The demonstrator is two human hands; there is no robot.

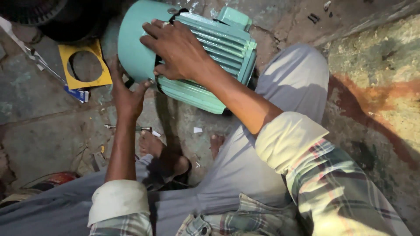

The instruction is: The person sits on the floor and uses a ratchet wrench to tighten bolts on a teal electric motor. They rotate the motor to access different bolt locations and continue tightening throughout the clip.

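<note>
One pale green electric motor (205, 57) with a ribbed body and a smooth round end cover lies on its side on the concrete floor (48, 126), between the person's knees and just above their two bare feet. Both hands are on it. The right hand (177, 50) lies spread across the top where the ribbed body meets the cover, fingers curled over the seam and pressing down rather than closed around anything. The left hand (127, 94) reaches up from below and cups the lower rim of the cover, thumb and fingers splayed against it.

On the floor to the left of the motor lies one yellow square gasket (85, 65) with a round hole cut in it, well apart from the hands. One slim metal tool (129, 128) lies on the floor just below the left wrist. A second long tool with a blue handle (48, 72) lies slanted beside the gasket.
</note>
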